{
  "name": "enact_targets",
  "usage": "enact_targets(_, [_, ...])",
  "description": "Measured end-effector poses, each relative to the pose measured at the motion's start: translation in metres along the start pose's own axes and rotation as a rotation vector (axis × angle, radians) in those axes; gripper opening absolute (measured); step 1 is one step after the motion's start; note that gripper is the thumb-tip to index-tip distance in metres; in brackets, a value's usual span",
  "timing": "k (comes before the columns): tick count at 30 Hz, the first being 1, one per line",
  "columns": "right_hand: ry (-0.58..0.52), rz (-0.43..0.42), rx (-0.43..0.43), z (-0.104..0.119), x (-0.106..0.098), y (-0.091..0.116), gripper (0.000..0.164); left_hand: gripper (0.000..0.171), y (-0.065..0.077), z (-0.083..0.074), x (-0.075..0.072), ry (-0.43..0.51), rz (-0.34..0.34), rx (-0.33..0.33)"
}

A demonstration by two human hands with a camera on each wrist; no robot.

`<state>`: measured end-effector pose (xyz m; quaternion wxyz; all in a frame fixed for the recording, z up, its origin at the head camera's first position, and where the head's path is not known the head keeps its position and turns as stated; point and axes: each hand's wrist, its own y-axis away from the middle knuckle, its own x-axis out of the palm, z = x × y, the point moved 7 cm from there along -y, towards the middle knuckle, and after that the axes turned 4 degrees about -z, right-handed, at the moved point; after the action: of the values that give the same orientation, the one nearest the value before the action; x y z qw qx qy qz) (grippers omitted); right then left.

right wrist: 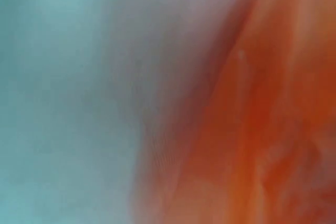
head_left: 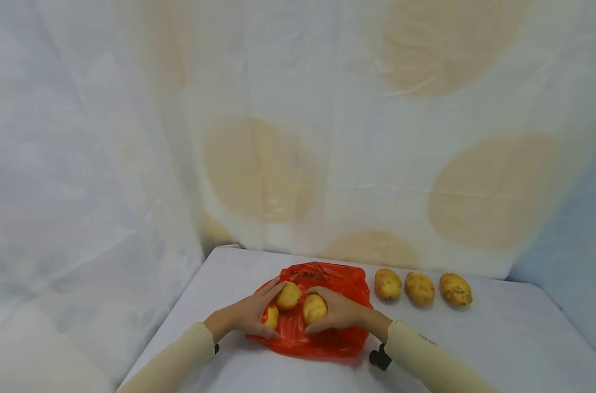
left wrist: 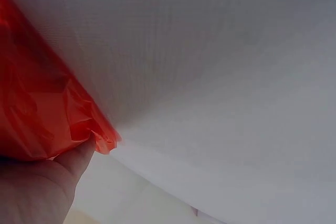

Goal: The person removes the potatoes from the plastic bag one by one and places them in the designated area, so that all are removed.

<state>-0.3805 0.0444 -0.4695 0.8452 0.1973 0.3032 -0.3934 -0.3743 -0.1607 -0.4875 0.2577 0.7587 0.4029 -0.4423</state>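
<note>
A red plastic bag (head_left: 298, 341) lies flat and crumpled on the white table, with three potatoes on or in it. My right hand (head_left: 339, 310) grips one potato (head_left: 315, 309), thumb on its near side and fingers over the far side. At the bag's left edge, my left hand (head_left: 255, 312) spreads thumb and fingers around the bag's side and a potato (head_left: 271, 316) there. Its fingertips reach another potato (head_left: 288, 296). The left wrist view shows the thumb (left wrist: 79, 156) against the bag's folded edge (left wrist: 52, 114). Only blurred red plastic (right wrist: 247, 129) and pale table show in the right wrist view.
To the right of the bag, three more potatoes stand in a row: one near the bag (head_left: 388, 284), a middle one (head_left: 419, 289) and a far one (head_left: 455, 290). White sheeting (head_left: 366, 164) with tan spots hangs behind the table (head_left: 499, 327); more sheeting borders the left.
</note>
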Motion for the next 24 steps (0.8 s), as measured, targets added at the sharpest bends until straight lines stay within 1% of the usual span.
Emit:
enact_targets(5, [-0.161,-0.018,-0.017,0.002,-0.016,0.007,0.075,0.113,0.001,0.001,0.000,0.018,-0.002,-0.022])
enact_targets(11, [-0.323,-0.027,-0.020,0.008,-0.033,0.017,0.069,0.112,0.002,0.001,0.001,0.017,0.012,-0.035])
enact_targets(15, [-0.350,-0.055,-0.039,0.010,-0.045,0.021,0.075,0.112,0.004,0.002,-0.002,0.039,0.008,-0.037])
enact_targets(19, [-0.334,-0.080,-0.040,0.009,-0.055,0.024,0.078,0.112,0.007,0.005,-0.003,0.067,0.001,-0.039])
enact_targets(24, [-0.307,-0.101,-0.040,0.009,-0.069,0.032,0.080,0.113,0.006,0.006,-0.001,0.057,-0.002,-0.027])
